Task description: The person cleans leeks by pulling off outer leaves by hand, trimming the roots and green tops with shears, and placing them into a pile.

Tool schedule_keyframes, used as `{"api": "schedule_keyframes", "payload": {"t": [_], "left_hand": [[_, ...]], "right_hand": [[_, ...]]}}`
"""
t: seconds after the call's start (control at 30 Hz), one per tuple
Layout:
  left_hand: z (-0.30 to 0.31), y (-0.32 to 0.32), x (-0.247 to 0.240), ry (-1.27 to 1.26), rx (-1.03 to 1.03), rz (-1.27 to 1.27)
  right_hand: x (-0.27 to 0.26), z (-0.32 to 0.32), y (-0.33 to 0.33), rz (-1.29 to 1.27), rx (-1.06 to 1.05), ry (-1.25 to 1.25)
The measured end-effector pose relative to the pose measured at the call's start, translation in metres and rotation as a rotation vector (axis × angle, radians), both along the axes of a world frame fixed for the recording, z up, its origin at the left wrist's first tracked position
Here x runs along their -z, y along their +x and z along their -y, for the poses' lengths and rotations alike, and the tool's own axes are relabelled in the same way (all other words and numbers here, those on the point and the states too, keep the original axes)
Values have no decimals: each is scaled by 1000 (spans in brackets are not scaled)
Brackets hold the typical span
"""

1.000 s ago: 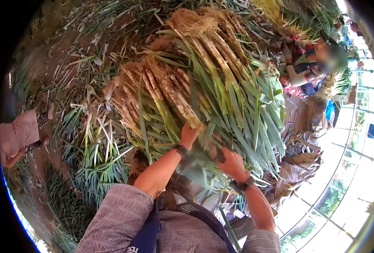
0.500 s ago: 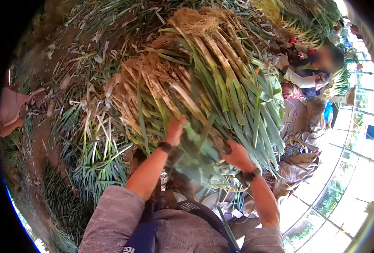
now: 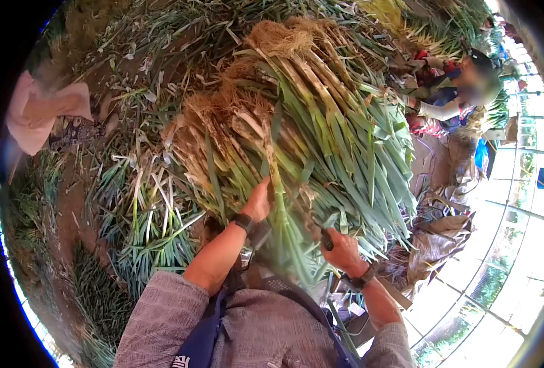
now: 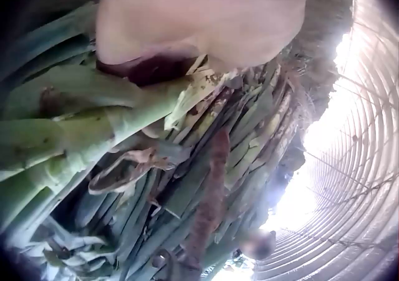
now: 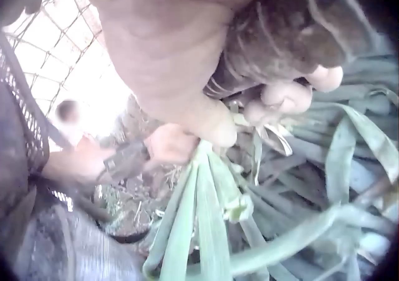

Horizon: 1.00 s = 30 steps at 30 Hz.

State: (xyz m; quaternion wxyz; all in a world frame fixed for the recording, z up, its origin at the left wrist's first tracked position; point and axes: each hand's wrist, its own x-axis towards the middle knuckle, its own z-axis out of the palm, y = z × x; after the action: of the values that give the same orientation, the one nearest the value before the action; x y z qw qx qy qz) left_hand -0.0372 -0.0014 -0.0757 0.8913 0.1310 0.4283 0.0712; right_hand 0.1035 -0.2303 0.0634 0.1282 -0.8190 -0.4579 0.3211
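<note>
My left hand point(image 3: 258, 201) grips a leek point(image 3: 279, 205) around its pale green shaft, with the root end pointing away from me and the leaves fanning toward my body. In the left wrist view this leek point(image 4: 81, 131) runs out from under the palm. My right hand point(image 3: 345, 254) holds a knife by its dark handle point(image 3: 327, 239), fingers curled round it. The knife's rusty brown blade point(image 4: 209, 200) shows in the left wrist view, beside the leek. Green leaves point(image 5: 209, 225) spread below the right thumb in the right wrist view.
A large pile of leeks point(image 3: 352, 135) with matted roots lies right in front of me. Loose stalks and trimmings point(image 3: 155, 196) cover the ground to the left. A person point(image 3: 456, 98) works at the far right; pink cloth point(image 3: 45, 113) shows at the left edge.
My left hand first moved left and toward me, then slightly back right; its leek now stands steeper, leaves toward me. The knife stays in my right hand. The pink cloth at left has moved up.
</note>
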Motion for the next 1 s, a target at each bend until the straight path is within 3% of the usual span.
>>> {"api": "schedule_keyframes", "payload": {"t": [0.07, 0.17, 0.23, 0.3, 0.5, 0.73, 0.8, 0.93, 1.0], "left_hand": [[12, -6, -8, -115, -132, 35], [21, -16, 4, -82, -129, 150], [26, -20, 8, -122, -151, 138], [32, -22, 14, -36, -97, -38], [51, -33, 10, 57, 142, -101], [86, -56, 56, 4, 60, -107], [89, -66, 60, 125, 125, -104], [89, -68, 62, 90, 143, -135], [91, -71, 65, 82, 154, -105]], "right_hand": [[5, 18, -12, -8, -1, -66], [5, 32, -26, -28, 10, -110], [-4, 34, -30, -78, 21, -157], [-3, 29, -31, -101, 69, -156], [33, -17, -17, -109, 20, -136], [55, -65, -12, -108, -101, -127], [71, -73, -14, -53, -151, -142], [86, -97, -14, -91, -165, -152], [101, -109, -20, 98, -167, -49]]}}
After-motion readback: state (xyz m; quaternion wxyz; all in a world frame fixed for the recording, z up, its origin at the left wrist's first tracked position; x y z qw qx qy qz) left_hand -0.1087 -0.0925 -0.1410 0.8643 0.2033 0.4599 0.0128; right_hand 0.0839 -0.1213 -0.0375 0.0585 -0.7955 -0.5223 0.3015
